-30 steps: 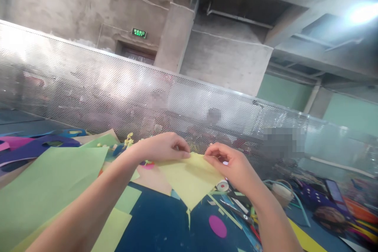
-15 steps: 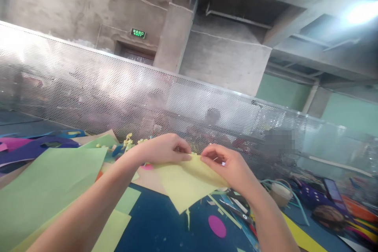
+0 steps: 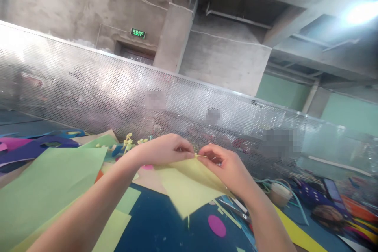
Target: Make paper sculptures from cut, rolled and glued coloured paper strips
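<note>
Sheet of pale-yellow paper (image 3: 191,187), pointed, left hand (image 3: 169,148) and right hand (image 3: 226,164) pinching twelve-o'clock edge, flat magenta oval (image 3: 217,226), five o'clock.

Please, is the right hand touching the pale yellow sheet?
Touching. The head view shows the right hand pinching the top edge of the pale yellow sheet.

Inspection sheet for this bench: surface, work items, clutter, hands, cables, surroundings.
Surface: dark blue table, partly covered.
Work items: pale yellow sheet, pinched at its far edge, near corner toward the wearer.
Clutter: green sheet at left; magenta disc, partly hidden scissors and cup at right.
Hands: left hand and right hand both pinch the sheet, fingertips close together.
Cables: pale-blue cord or tube by the cup, cannot tell which.
Surroundings: perforated metal screen beyond the table; lit exit sign on the concrete wall.
</note>
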Demonstrator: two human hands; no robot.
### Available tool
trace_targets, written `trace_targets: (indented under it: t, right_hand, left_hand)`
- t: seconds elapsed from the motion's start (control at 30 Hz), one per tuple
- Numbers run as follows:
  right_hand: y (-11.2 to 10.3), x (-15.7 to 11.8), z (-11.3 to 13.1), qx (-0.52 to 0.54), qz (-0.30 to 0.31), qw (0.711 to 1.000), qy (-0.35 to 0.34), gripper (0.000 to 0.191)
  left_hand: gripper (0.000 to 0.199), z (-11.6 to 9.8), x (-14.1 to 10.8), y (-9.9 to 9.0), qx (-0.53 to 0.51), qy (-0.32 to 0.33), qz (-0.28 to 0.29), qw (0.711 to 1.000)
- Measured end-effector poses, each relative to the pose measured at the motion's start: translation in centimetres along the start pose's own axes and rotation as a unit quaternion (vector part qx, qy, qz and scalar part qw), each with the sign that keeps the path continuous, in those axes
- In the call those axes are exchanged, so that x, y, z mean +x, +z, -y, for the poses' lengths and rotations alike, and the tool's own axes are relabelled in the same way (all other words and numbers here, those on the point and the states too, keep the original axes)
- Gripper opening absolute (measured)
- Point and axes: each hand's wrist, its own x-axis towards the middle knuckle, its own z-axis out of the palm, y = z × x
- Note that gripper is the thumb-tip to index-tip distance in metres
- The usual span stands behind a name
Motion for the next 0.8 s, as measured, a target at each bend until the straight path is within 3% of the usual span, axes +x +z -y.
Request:
trace_targets:
  t: [0.2,0.33,0.53,0.8]
  right_hand:
    - [0.00,0.00,-0.20,0.014,0.009,1.000,-0.008,0.015]
    - [0.10,-0.02,-0.26,0.006,0.008,1.000,-0.008,0.019]
    - [0.35,0.07,-0.17,0.003,-0.001,1.000,-0.016,0.009]
    - [0.32,0.12,-0.36,-0.015,-0.003,0.999,-0.031,0.020]
  left_hand:
    - [0.020,0.11,0.08,0.16,0.002,-0.004,-0.032,0.999]
    - [0.023,0.31,0.19,0.18,0.002,-0.001,-0.023,1.000]
    - [0.029,-0.14,0.11,0.09,-0.008,0.007,-0.009,1.000]
    - [0.018,-0.13,0.03,-0.20,-0.010,-0.001,-0.041,0.999]
